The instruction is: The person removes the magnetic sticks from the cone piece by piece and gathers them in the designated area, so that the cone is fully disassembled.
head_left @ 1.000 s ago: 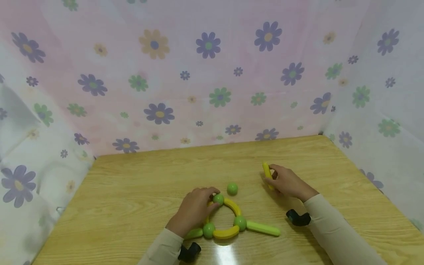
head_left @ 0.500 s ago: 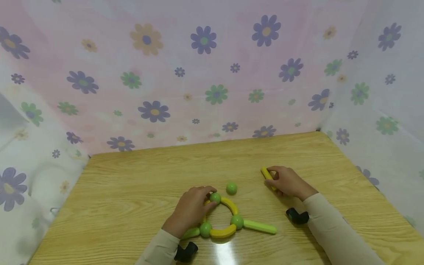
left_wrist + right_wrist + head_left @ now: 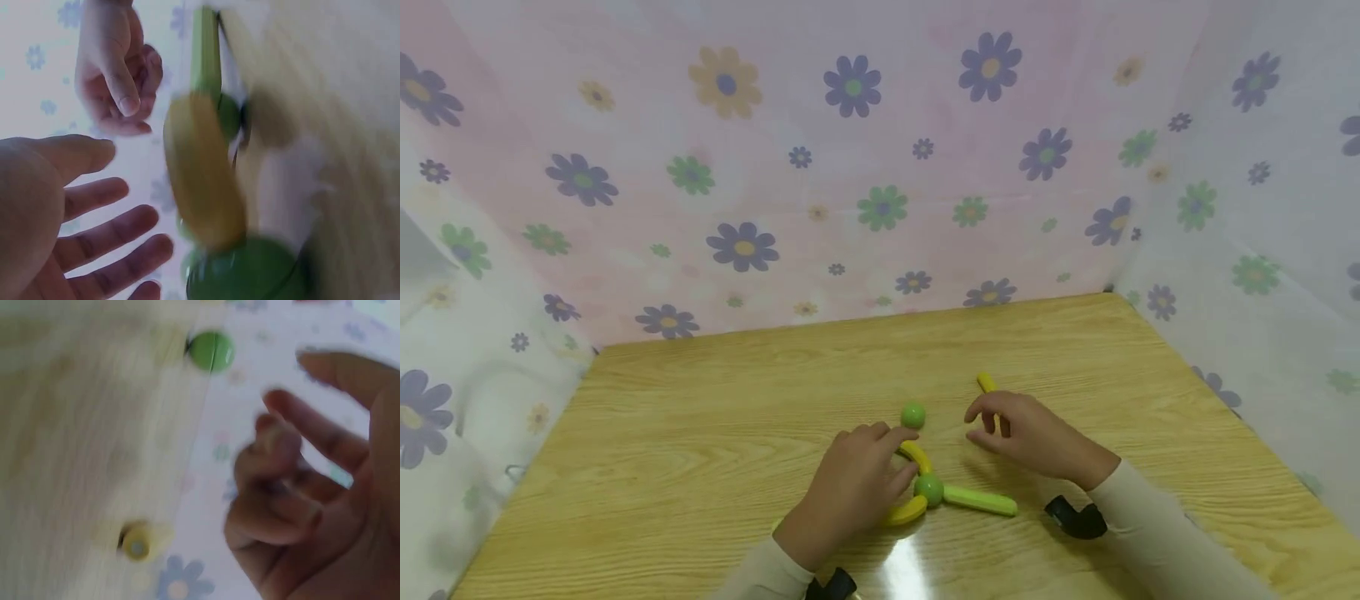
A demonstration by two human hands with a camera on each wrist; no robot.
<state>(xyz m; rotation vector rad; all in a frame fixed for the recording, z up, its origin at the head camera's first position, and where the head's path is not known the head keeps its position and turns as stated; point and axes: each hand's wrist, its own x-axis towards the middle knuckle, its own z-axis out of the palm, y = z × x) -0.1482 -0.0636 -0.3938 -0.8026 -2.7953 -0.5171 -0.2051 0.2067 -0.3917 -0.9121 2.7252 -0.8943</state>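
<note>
Curved yellow pieces (image 3: pixel 907 512) and green balls (image 3: pixel 929 490) form a ring on the table, with a light green rod (image 3: pixel 980 500) sticking out to the right. My left hand (image 3: pixel 850 479) hovers over the ring's left part and hides it. Its spread fingers hold nothing beside the curved piece (image 3: pixel 203 169) in the left wrist view. A loose green ball (image 3: pixel 913 415) lies just beyond its fingertips. My right hand (image 3: pixel 1030 429), fingers loosely bent and holding nothing, is in front of a yellow rod (image 3: pixel 986 382) lying on the table, partly hidden.
The wooden table (image 3: pixel 715 417) carries all the pieces. A flower-print cloth (image 3: pixel 820 167) rises behind it and along both sides. Dark wrist cameras (image 3: pixel 1077 518) sit by each sleeve.
My right hand has let go of the yellow rod and moved left and nearer. The left hand has released the ring's upper green ball, now hidden beneath it. The head view has shifted slightly.
</note>
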